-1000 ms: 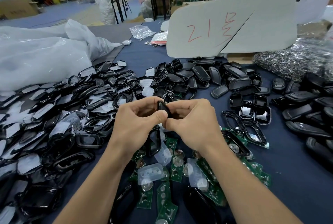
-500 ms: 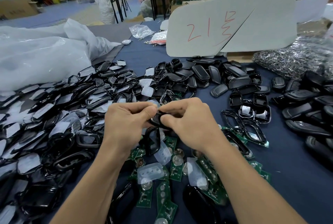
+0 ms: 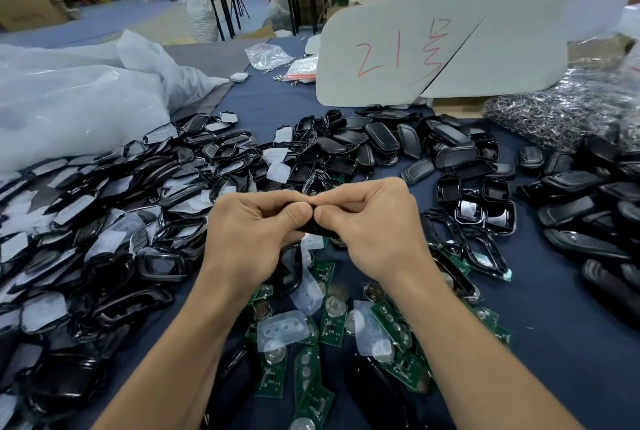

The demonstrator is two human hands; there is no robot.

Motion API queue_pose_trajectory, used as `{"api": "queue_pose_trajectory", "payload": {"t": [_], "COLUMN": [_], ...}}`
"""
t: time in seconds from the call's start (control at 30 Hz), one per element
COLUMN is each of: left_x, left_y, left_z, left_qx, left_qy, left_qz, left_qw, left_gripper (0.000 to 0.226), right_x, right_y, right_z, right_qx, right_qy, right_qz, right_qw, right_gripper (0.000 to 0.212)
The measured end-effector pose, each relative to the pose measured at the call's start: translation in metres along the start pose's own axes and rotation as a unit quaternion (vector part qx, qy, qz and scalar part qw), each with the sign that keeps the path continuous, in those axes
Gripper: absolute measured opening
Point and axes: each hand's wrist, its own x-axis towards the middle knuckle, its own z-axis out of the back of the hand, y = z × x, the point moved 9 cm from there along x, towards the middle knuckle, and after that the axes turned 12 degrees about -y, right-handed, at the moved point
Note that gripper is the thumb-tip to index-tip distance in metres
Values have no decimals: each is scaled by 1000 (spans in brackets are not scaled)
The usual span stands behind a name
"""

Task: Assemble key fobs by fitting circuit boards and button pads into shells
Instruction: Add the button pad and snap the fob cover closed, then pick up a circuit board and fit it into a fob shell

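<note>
White board (image 3: 485,31) marked 21 at back, plastic bags (image 3: 69,111) left, perhaps keyrings (image 3: 554,111) right

Counter (image 3: 561,343) covered in dark blue cloth. Left, near to far: a broad heap of black shells (image 3: 104,208), many faced with pale film. Far centre: a second heap of shell halves (image 3: 381,142). Right: dark fob cases (image 3: 581,187). Near centre: green circuit boards (image 3: 333,325) scattered, with translucent button pads (image 3: 282,327) lying on and among them. Far left: a crumpled white plastic bag (image 3: 69,100). Far right: a pile of metal rings (image 3: 554,111), just beside a grey board (image 3: 485,59) marked in red.
</note>
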Motion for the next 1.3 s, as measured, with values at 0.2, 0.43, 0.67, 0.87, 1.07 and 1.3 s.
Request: {"api": "queue_pose_trajectory", "payload": {"t": [0.2,0.43,0.67,0.87,1.07,1.3], "left_x": [-7,-3,-4,-9,-13,-12], "left_y": [-8,6,12,7,-7,-10], "left_z": [1,-6,-3,-11,0,6], "left_qx": [122,-52,-108,-31,-11,72], "left_qy": [-50,-23,-27,-6,-59,-96], "left_qz": [-90,18,82,41,-15,-39], "left_qw": [987,998,990,999,998,992], "left_gripper": [37,13,31,27,24,18], "right_x": [0,-7,-17,4,40,63], "right_y": [2,-17,-27,-18,-40,-45], "right_z": [-9,-16,-36,-10,80,85], "right_qx": [-109,208,270,95,527,-301], "right_qy": [52,6,57,85,-82,-147], "right_qz": [33,-177,-236,-145,-235,58], "right_qw": [992,962,932,981,813,940], "right_gripper": [17,14,10,15,31,57]}}
